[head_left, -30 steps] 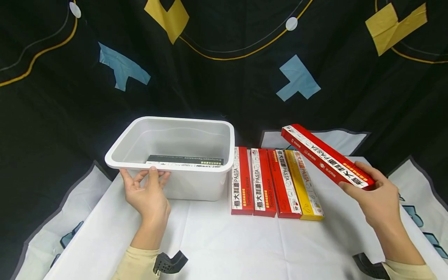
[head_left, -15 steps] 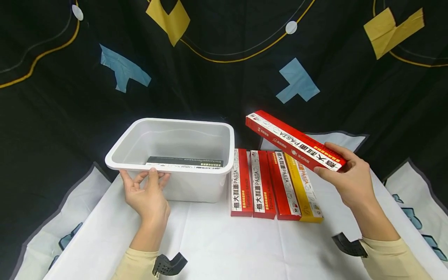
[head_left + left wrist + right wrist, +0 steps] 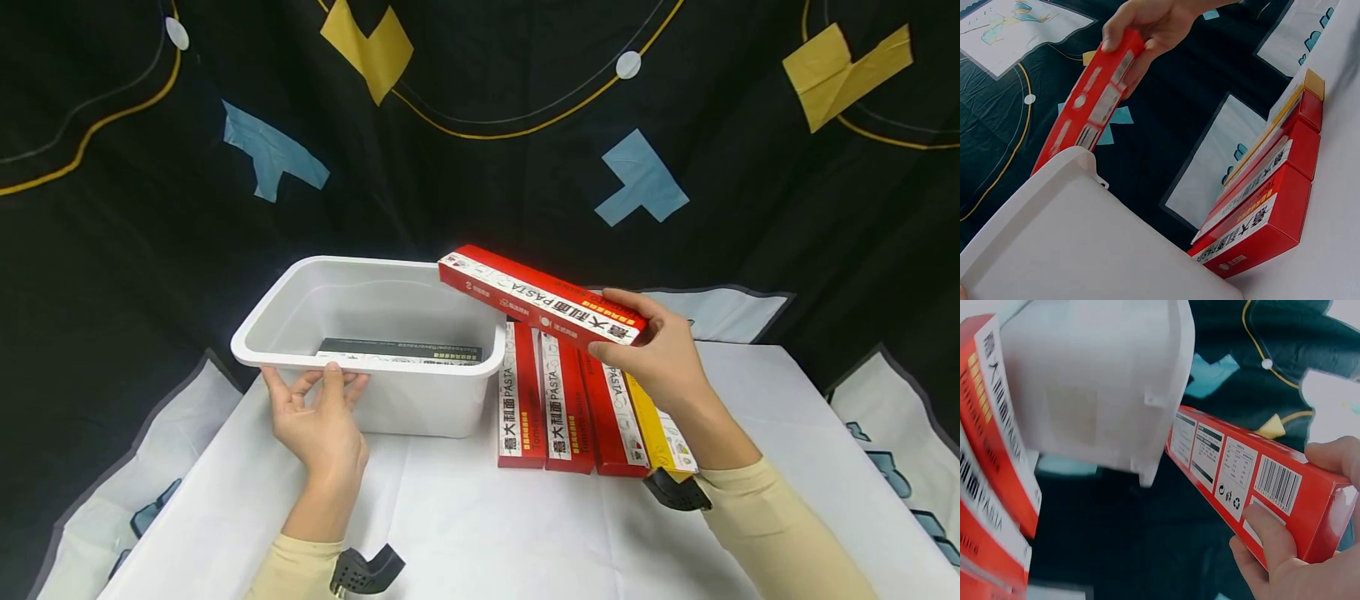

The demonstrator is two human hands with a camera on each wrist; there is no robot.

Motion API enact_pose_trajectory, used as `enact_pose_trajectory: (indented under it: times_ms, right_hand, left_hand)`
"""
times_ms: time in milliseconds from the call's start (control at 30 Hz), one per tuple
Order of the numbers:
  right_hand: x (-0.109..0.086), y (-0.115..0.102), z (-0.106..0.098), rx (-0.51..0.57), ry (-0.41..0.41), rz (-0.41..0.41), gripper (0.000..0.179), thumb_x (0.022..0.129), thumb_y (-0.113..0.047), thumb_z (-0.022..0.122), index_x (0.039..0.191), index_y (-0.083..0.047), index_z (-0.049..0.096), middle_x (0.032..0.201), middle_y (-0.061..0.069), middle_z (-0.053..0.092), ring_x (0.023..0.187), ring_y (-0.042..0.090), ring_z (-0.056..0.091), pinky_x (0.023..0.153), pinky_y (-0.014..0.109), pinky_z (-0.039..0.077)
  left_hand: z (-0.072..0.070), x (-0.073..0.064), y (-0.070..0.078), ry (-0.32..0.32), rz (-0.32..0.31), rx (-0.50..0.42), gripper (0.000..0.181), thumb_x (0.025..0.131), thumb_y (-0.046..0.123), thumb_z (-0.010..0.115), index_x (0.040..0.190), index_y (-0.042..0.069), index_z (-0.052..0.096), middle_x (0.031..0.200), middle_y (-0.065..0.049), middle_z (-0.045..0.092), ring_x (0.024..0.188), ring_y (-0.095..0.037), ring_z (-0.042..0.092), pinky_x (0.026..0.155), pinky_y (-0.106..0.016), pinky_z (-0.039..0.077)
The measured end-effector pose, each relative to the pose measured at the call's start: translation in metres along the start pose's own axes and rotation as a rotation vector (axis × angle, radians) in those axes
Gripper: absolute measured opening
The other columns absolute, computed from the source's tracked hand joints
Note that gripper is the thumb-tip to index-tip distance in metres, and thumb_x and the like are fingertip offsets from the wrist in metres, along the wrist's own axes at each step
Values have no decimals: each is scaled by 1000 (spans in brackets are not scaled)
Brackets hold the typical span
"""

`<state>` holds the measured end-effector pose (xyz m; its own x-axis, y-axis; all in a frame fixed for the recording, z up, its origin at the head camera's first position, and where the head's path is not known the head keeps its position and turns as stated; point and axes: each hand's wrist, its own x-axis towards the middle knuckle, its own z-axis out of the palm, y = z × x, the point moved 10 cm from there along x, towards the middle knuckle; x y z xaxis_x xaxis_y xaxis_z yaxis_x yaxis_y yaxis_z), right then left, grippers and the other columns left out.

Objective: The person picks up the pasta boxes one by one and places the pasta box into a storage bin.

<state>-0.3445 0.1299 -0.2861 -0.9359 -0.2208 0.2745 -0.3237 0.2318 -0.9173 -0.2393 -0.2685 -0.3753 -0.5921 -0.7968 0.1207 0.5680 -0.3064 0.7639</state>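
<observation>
My right hand [image 3: 660,354] grips one end of a red pasta box [image 3: 536,296], whose far end overlaps the right rim of a light grey plastic bin [image 3: 420,400] in the head view. The right wrist view shows the barcode side of this pasta box [image 3: 1229,472]. At the bin's front rim, my left hand [image 3: 322,425] holds on with its fingertips under the lip and the thumb against it. Inside the bin lies a dark box [image 3: 401,348] with a white label strip; its lower part is hidden by the front wall.
Right of the bin, three red pasta boxes [image 3: 519,417] and a yellow pasta box [image 3: 663,425] lie side by side on the white-covered table [image 3: 510,533]. A black curtain [image 3: 480,192] with coloured shapes hangs behind.
My right hand has carried the red pasta box leftward, from the right side of the table to the bin's right rim. The left hand keeps its place on the bin.
</observation>
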Motion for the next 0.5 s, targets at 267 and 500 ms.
enact_pose_trajectory:
  times_ms: [267, 500]
  right_hand:
    - [30, -3, 55, -80, -98, 1, 57, 83, -29, 78, 135, -34, 54, 133, -9, 49, 121, 14, 46, 78, 35, 61]
    - [51, -10, 103, -145, -199, 19, 67, 74, -33, 84, 134, -29, 55, 133, -7, 49, 117, 18, 46, 78, 36, 61]
  left_hand:
    - [0, -1, 0, 1, 6, -5, 93, 89, -1, 69, 157, 31, 14, 110, -16, 45, 78, -22, 66, 78, -41, 61]
    - [-1, 0, 0, 5, 6, 6, 92, 88, 1, 70, 156, 31, 16, 113, -18, 46, 81, -25, 67, 78, -42, 61]
